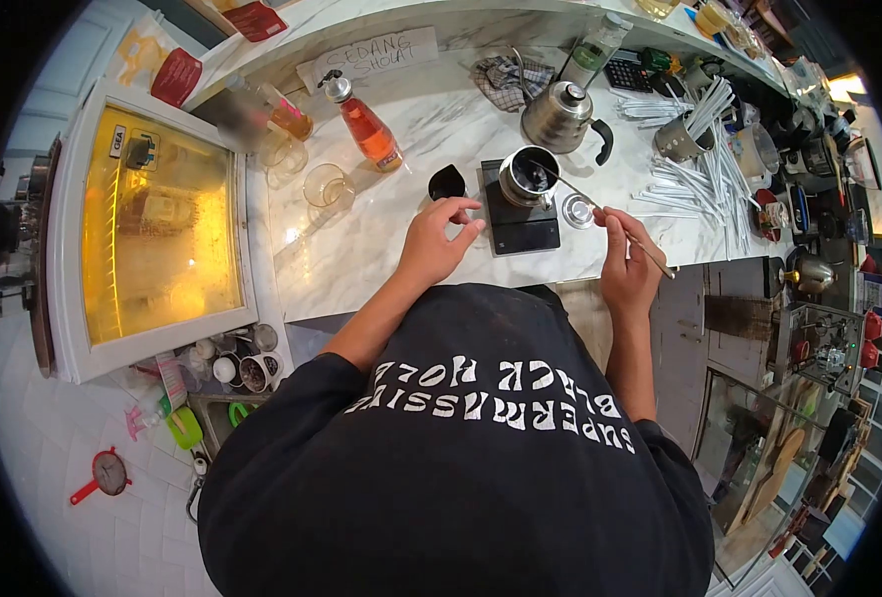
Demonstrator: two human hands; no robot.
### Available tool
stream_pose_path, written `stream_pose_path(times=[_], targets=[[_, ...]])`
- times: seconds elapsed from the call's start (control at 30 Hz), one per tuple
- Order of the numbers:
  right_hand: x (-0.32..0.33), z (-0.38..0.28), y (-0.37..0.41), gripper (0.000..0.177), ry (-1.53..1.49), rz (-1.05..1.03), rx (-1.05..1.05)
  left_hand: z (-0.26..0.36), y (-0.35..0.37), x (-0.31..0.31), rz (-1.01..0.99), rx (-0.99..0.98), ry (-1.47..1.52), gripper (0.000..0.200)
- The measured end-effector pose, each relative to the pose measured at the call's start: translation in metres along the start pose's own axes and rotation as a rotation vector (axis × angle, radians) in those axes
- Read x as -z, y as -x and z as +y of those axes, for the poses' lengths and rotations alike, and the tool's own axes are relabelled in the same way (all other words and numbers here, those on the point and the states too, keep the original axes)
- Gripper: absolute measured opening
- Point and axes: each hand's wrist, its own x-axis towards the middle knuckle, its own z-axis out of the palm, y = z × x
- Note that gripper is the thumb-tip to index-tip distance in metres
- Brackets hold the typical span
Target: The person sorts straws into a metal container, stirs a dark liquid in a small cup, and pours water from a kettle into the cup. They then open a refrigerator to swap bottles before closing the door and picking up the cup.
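My right hand point(628, 264) holds a long thin stirring stick point(600, 211) whose far end reaches into a metal cup point(527, 177) standing on a black scale point(523, 227). My left hand point(437, 239) hovers over the marble counter point(361, 249) just left of the scale, fingers curled with thumb and forefinger pinched, nothing clearly in it. A small black scoop point(447, 182) lies just beyond that hand. A small round metal lid point(579, 211) lies right of the scale.
A steel gooseneck kettle point(562, 115) stands behind the cup. An orange syrup bottle point(365, 127) and empty glasses point(326, 185) sit at the left. White straws point(700, 169) lie scattered at the right. A yellow-lit display case point(152, 229) stands far left.
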Motion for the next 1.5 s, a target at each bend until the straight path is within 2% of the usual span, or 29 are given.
stream_pose_path(times=[0.6,0.87,1.17,1.37,1.5], targets=[[0.003,-0.006,-0.004,0.010,0.045,0.033,0.189,0.001,0.000,-0.001,-0.025,-0.016,0.009,0.028],[0.008,-0.009,-0.010,0.010,0.123,0.004,0.179,0.005,0.001,-0.011,-0.015,-0.025,0.032,0.028],[0.015,0.003,-0.025,0.007,0.162,-0.095,0.251,0.019,0.007,-0.032,0.060,0.018,0.027,0.028],[0.025,0.012,-0.039,0.007,0.121,-0.167,0.363,0.029,0.006,-0.042,0.201,0.083,0.063,0.029],[0.023,0.019,-0.053,0.007,0.108,-0.185,0.384,0.039,0.007,-0.057,0.204,0.131,0.041,0.030]])
